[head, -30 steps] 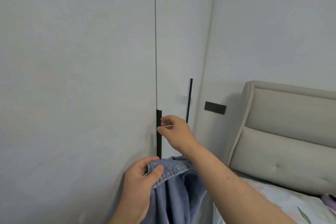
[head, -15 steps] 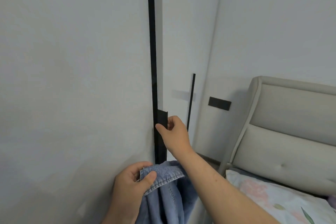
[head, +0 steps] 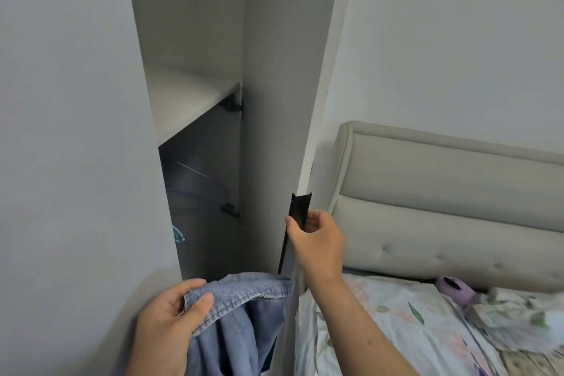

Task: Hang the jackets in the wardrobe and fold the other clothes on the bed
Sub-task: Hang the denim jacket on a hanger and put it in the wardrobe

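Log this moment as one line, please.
stage: jacket not yet hung | right hand: grips black door handle | left hand: holds denim jacket | wardrobe door: open

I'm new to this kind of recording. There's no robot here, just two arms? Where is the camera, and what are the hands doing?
There is no machine. A person works bare-handed, and one wide-angle camera on their head looks forward and down, so you see their own arms. The left hand grips a blue denim garment by its edge. The right hand holds the black handle of the open wardrobe door; a shelf shows inside. To the right is the bed, with a floral sheet and a padded headboard.
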